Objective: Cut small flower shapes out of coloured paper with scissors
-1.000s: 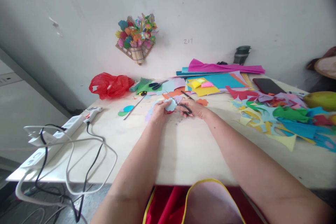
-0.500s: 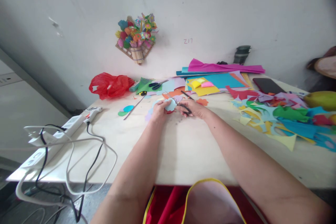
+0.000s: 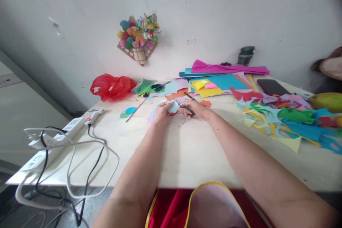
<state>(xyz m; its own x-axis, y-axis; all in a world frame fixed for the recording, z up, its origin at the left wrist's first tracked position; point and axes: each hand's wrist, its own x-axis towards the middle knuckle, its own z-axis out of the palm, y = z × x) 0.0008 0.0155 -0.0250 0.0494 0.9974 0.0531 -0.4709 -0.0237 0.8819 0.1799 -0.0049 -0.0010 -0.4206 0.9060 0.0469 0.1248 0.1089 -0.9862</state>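
Observation:
Near the middle of the table, my left hand [image 3: 162, 111] pinches a small light blue paper piece [image 3: 174, 107] with a scalloped edge. My right hand [image 3: 194, 109] is closed on black-handled scissors [image 3: 190, 111], whose blades point left at the edge of that paper. A bit of red shows under the light blue piece. Pale blue and lilac paper lies beside my left hand, partly hidden by it. An orange paper flower [image 3: 206, 103] lies just right of my right hand, and a dark pen-like stick [image 3: 189, 96] lies behind it.
Paper scraps [image 3: 288, 117] cover the right side, with a phone [image 3: 274, 87] behind. Coloured sheets [image 3: 227, 82], other scissors [image 3: 158, 87] and a red plastic bag [image 3: 113, 87] lie at the back. A power strip [image 3: 57, 142] with loose cables runs along the left edge.
The light blue paper has turned or shifted slightly at my left fingertips. Both hands stay in nearly the same place.

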